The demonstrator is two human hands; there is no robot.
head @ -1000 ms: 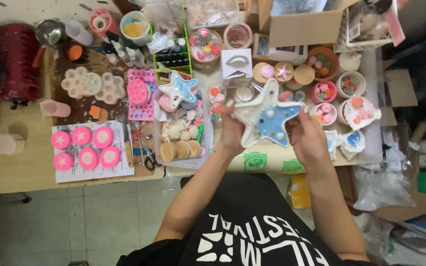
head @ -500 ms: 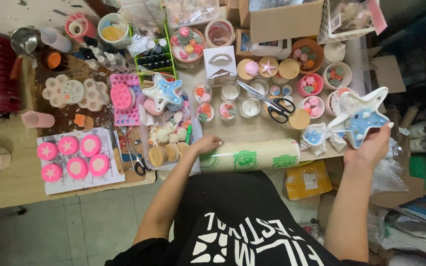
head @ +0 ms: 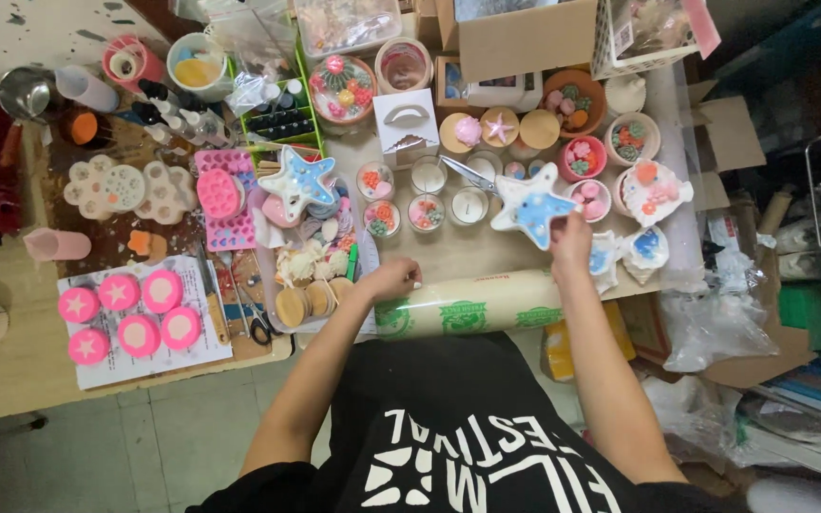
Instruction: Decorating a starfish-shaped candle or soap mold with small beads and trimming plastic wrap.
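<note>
we hold the white star-shaped dish with blue filling [head: 532,206] in our right hand [head: 570,239], grip closed on its lower point, the dish tilted just above the worktop [head: 448,255]. our left hand [head: 393,279] rests loosely curled on the end of the long cream roll with green print [head: 467,304], gripping nothing that we can see.

what could go wrong, as we judge it: the pinch is on one point only, so the dish could swing and knock the small glass cups [head: 427,211] or the scissors [head: 463,173] just beyond the grip.

counts: two star dishes, the second [head: 298,182] well left of the grip; five round pink pieces with star tops [head: 130,309] on paper far left; about six glass cups.
</note>
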